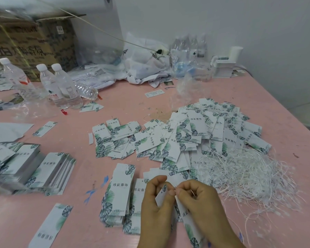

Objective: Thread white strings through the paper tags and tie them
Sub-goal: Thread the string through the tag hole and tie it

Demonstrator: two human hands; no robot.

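**Two hands bring tag and string together at the lower edge of the frame**

Nearest the camera, low and right of centre, the left hand (157, 199) pinches the top of a paper tag (161, 195), tilting it so that its punched end faces the other hand. The right hand (195, 197) has its fingers curled, thumb and forefinger nipping what looks like a thin white string (192, 192) close to that end, probably to steady the tip for threading; the hole itself is too small to make out. A longer tag (190, 224) slants beneath the right hand.

Just left of the hands lies a neat stack of tags (118, 192), stiff white card printed with green leaves, presumably unthreaded stock kept within reach. To the right sprawls a tangle of white strings (240, 176), fine and wiry. Further up, centre frame, a loose heap of tags (195, 136) shows strings trailing among it, likely finished pieces. All rest on a scuffed pink table (115, 97). At upper left stand clear plastic water bottles (61, 86) before a cardboard box (30, 42).
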